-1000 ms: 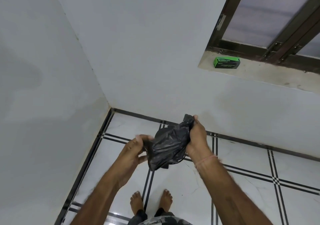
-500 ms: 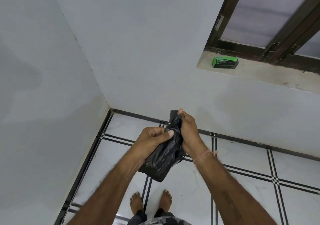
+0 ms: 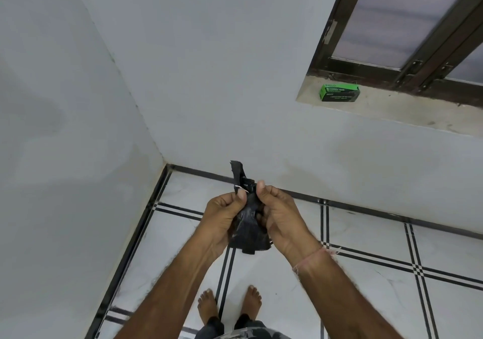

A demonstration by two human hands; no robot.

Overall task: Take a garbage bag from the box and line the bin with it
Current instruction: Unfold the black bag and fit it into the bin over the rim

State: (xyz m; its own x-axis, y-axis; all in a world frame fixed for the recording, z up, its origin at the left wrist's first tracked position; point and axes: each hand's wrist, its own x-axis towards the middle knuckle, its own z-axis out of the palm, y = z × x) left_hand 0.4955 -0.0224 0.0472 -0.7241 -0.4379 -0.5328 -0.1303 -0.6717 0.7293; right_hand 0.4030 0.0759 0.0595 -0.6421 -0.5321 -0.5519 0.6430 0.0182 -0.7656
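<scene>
The still-bunched black garbage bag [image 3: 248,230] is pinched between the left hand [image 3: 222,218] and right hand [image 3: 283,219] above the floor's corner, where its mouth is best teased apart gently.

**Crumpled bag held in both hands**

The left hand [image 3: 222,215] and right hand [image 3: 283,217] pinch a crumpled black garbage bag [image 3: 249,231] between them, one torn end sticking up. Well beyond the bag, up to its right, a green box [image 3: 339,93] sits on the window sill [image 3: 407,111].
</scene>
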